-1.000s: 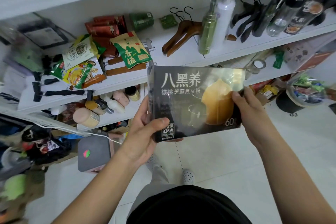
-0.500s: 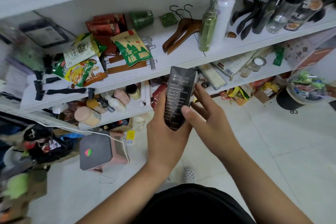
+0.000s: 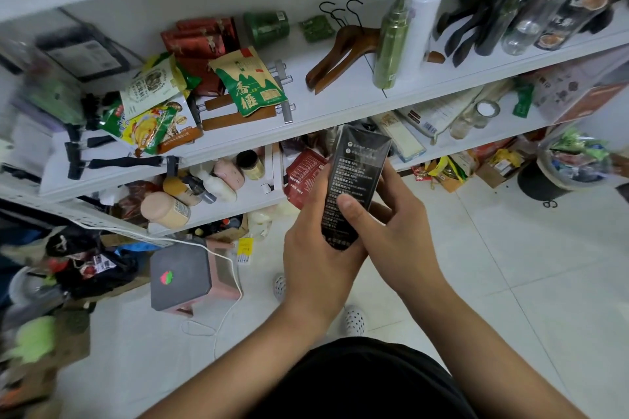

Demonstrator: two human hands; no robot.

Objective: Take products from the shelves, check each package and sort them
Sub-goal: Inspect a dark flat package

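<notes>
Shelves (image 3: 340, 119) first, far left: snack bags (image 3: 149, 112) piled on the mid board, w/ a green-printed pouch (image 3: 252, 85) just beside them. Below, on the floor, a grey stool (image 3: 180, 277) w/ a white cable trailing past it. None of that looks sorted, as far as we can judge.

Centre: our left grip (image 3: 316, 258) is curled round the lower end of the black box (image 3: 357, 173), coming in from the left. The box is off the shelves, held roughly upright in front of the lower board, w/ a narrow printed face turned to us. The text is too small to read. Our right grip (image 3: 391, 235) pinches the same box: thumb flat on the printed face, fingers going behind its right edge.

Up & right on the mid board: wooden hangers (image 3: 340, 54), a green spray bottle (image 3: 391, 41), a white pump bottle (image 3: 422, 17), black hangers (image 3: 466, 20) & clear bottles (image 3: 531, 20), all well apart from both grips.

Progress, our judgement: one pkg is taken & the check step is in hand, since we seem to be reading a side panel. This box isn't sorted yet. We can't pick out any sorted pile or bin, so we can't tell how many items are finished. Lots of stock sits on the boards, so most of the job seems left.
</notes>
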